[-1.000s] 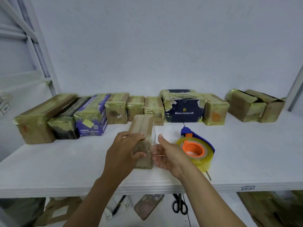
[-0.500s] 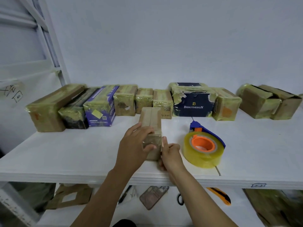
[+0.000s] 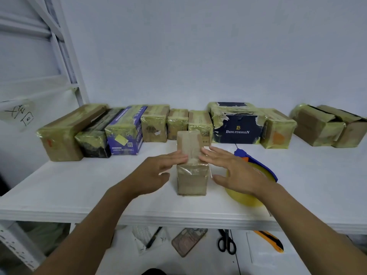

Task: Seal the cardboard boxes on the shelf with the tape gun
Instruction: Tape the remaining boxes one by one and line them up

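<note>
A small brown cardboard box (image 3: 191, 175), long side pointing away from me, lies near the front of the white shelf (image 3: 79, 187); clear tape covers its top and near end. My left hand (image 3: 156, 171) lies with straight fingers on the box's top left edge. My right hand (image 3: 232, 167) lies with straight fingers on its top right edge. Just right of the box stands the tape gun (image 3: 256, 169), blue-framed with a yellow tape roll, partly hidden behind my right hand.
A row of taped boxes (image 3: 155, 124) lines the back wall, including a dark blue box (image 3: 237, 128) and two brown boxes (image 3: 325, 126) at the far right. On the lower level lie scissors (image 3: 226, 243), a yellow cutter (image 3: 270, 241), a phone (image 3: 188, 241) and a pen.
Both hands have left the box's near end and now lie flat on its top, one on each side. My view has shifted closer and a little to the right.
</note>
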